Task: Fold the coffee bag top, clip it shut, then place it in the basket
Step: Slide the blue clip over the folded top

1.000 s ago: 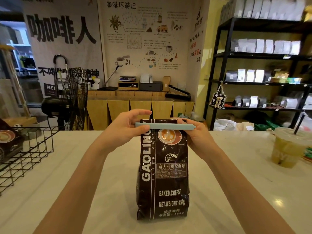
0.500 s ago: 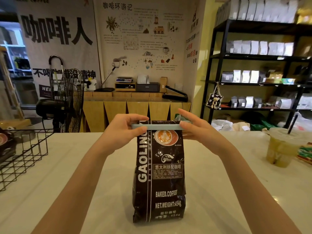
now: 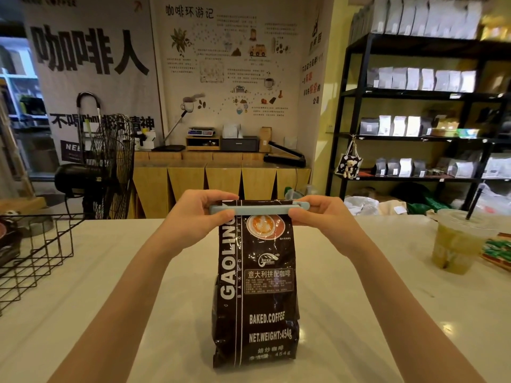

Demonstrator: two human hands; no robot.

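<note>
A dark brown coffee bag (image 3: 255,294) stands upright on the pale counter (image 3: 138,313) in the middle of the view. A long pale blue clip (image 3: 260,208) lies across the bag's folded top. My left hand (image 3: 199,217) pinches the clip's left end between thumb and fingers. My right hand (image 3: 323,219) pinches its right end, with the clip's tip poking out past my fingers. A black wire basket (image 3: 36,255) sits at the counter's left edge, apart from the bag.
A plastic cup of greenish drink (image 3: 456,241) with a black straw stands at the right, next to a green and red packet (image 3: 497,251). A black fan (image 3: 107,167) stands behind the counter on the left. Black shelves (image 3: 414,139) with bags fill the right background.
My right hand went from spread fingers at the clip's right end to pinching it. The clip now sticks out further to the right. The bag stays upright in place.
</note>
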